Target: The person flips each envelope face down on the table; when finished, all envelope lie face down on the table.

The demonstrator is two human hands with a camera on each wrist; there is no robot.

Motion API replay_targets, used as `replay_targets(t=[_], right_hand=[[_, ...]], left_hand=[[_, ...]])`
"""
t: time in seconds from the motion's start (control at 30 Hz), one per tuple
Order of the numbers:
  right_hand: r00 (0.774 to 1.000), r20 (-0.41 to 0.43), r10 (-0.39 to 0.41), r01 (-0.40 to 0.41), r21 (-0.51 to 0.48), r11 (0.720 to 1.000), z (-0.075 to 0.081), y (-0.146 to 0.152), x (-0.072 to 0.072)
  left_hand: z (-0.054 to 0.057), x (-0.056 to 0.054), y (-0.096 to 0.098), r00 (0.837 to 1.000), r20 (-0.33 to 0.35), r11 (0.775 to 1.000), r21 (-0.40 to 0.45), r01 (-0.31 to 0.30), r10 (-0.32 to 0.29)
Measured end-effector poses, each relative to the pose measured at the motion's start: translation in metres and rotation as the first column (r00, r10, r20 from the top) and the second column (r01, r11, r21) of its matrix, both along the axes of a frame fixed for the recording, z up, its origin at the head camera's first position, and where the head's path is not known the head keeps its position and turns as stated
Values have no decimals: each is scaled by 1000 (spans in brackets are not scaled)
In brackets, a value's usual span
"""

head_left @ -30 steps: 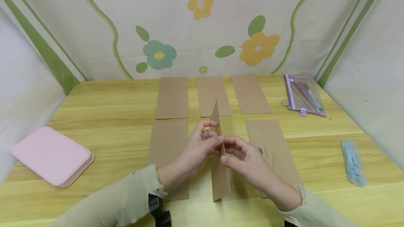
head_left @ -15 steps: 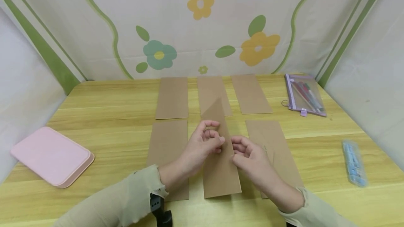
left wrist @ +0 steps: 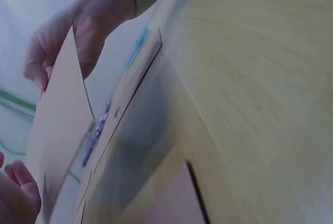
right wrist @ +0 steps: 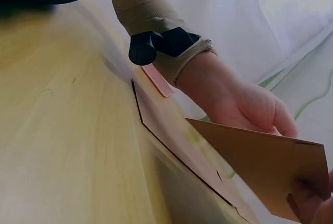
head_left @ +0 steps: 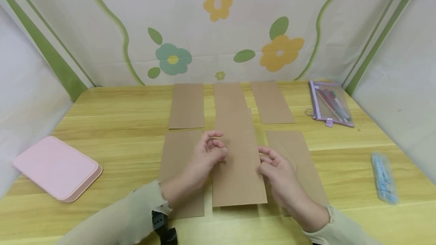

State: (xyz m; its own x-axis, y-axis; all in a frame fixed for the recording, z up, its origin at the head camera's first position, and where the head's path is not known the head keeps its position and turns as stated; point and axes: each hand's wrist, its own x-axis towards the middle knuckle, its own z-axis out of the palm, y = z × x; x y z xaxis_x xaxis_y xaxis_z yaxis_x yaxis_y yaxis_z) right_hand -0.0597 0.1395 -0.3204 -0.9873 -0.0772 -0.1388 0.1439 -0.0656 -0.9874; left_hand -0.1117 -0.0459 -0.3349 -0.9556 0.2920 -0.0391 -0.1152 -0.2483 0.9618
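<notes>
A plain brown kraft-paper envelope [head_left: 240, 177] is held slightly above the table, its near edge casting a shadow in the head view. My right hand [head_left: 282, 177] pinches its right edge between thumb and fingers; the left wrist view also catches this right hand [left wrist: 78, 36] at the paper. Loosely curled, my left hand [head_left: 201, 162] lies over the left edge, on the upper side. From below, in the right wrist view, the envelope's underside [right wrist: 260, 161] hides part of the left hand [right wrist: 234, 99]. Whether the left fingertips touch the paper I cannot tell.
Similar brown pieces lie flat around: one left [head_left: 182, 150], one right [head_left: 306, 150] with a flap edge, and three behind, including the far-left one [head_left: 186, 105]. A pink case [head_left: 56, 167], a purple-edged pen pouch [head_left: 332, 103] and a blue item in clear plastic [head_left: 384, 179] flank them.
The envelope has turned from edge-on to nearly flat, its broad face now showing upward. My left hand has shifted left across it; my right hand has moved slightly right with its edge.
</notes>
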Motion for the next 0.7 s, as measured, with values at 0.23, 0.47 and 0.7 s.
replay_targets(t=[0.23, 0.47, 0.7], right_hand=[[999, -11, -52, 51, -58, 997, -2, 1, 0], [999, -35, -25, 20, -118, 993, -8, 5, 0], [1000, 11, -2, 3, -75, 997, -20, 6, 0]], left_hand=[[-8, 4, -23, 988, -8, 985, -83, -154, 154], [-15, 13, -33, 995, 86, 996, -75, -45, 52], [-21, 18, -36, 991, 136, 991, -132, 22, -4]])
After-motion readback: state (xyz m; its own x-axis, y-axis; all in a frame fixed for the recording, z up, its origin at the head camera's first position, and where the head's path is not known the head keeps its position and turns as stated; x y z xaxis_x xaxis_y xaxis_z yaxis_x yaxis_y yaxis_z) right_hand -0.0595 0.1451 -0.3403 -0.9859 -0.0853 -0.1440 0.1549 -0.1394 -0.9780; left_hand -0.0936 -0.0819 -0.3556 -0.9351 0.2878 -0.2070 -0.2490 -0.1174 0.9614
